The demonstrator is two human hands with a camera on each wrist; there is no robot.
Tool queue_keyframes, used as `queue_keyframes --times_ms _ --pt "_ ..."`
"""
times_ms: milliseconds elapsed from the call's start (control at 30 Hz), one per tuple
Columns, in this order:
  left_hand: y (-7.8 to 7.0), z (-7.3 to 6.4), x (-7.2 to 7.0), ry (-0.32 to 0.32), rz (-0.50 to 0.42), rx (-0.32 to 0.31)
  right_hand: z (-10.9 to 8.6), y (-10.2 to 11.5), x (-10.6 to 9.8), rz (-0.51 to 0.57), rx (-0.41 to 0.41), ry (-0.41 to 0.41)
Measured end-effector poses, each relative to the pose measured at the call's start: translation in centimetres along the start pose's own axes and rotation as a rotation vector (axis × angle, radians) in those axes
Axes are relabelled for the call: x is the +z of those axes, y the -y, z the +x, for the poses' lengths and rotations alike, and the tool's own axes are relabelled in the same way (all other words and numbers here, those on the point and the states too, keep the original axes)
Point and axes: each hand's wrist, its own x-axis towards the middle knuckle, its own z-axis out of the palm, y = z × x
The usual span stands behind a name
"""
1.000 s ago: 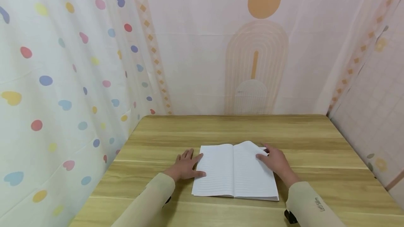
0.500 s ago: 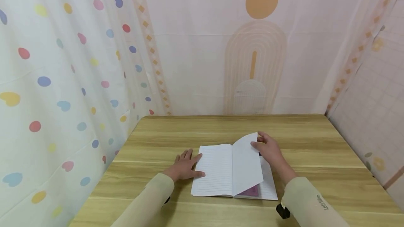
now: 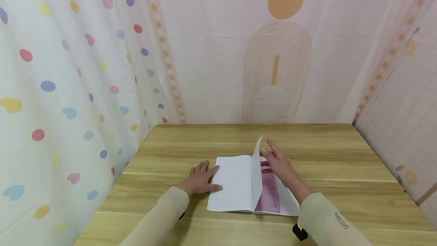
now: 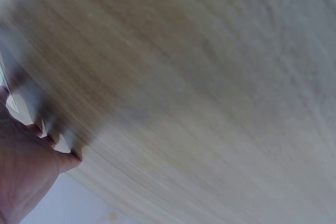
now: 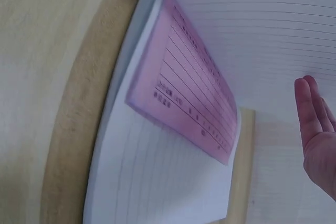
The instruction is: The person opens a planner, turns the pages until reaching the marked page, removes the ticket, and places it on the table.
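An open lined notebook [image 3: 235, 185] lies on the wooden table [image 3: 341, 155]. My left hand [image 3: 199, 180] rests flat on the table with its fingertips on the outer edge of the left page. One page [image 3: 257, 177] stands nearly upright over the spine, and my right hand [image 3: 278, 162] touches its right face with straight fingers. A pink printed slip [image 3: 270, 193] lies on the right page beneath it. The right wrist view shows the pink slip [image 5: 184, 93], the lifted lined page [image 5: 262, 30] and my fingers [image 5: 315, 129]. The left wrist view shows my left hand [image 4: 23, 171] on blurred wood [image 4: 199, 77].
Patterned fabric walls [image 3: 85, 67] close in the table on the left, back and right. Bare wood [image 3: 239, 136] stretches behind the notebook and to its right. A small black object [image 3: 299, 233] sits under my right sleeve at the near edge.
My right hand has lifted the right-hand page from flat to nearly upright and swung it leftward. The pink slip underneath has come into sight. My left hand has stayed put.
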Motion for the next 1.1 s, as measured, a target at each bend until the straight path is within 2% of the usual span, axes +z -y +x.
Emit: queue_keyframes --times_ms 133,300,500,767,967,1100 --pt "0.0 0.1 0.1 -0.008 0.003 0.005 0.0 -0.8 0.6 -0.085 -0.028 0.048" --pt "-0.3 0.0 0.1 -0.013 0.003 0.009 -0.1 -2.1 1.3 -0.283 -0.071 0.074" --pt "-0.3 -0.1 0.0 -0.02 -0.014 0.016 -0.5 -2.9 2.3 -0.451 -0.098 0.121" --pt "0.0 0.1 0.1 -0.038 -0.041 0.025 -0.9 -4.1 3.1 -0.651 -0.245 0.216" --pt "0.6 0.2 0.3 -0.076 -0.077 0.083 -0.9 -4.6 3.6 -0.777 -0.304 0.27" --pt "0.9 0.0 0.2 -0.117 -0.156 0.126 -1.1 -4.8 3.8 -0.865 -0.339 0.293"
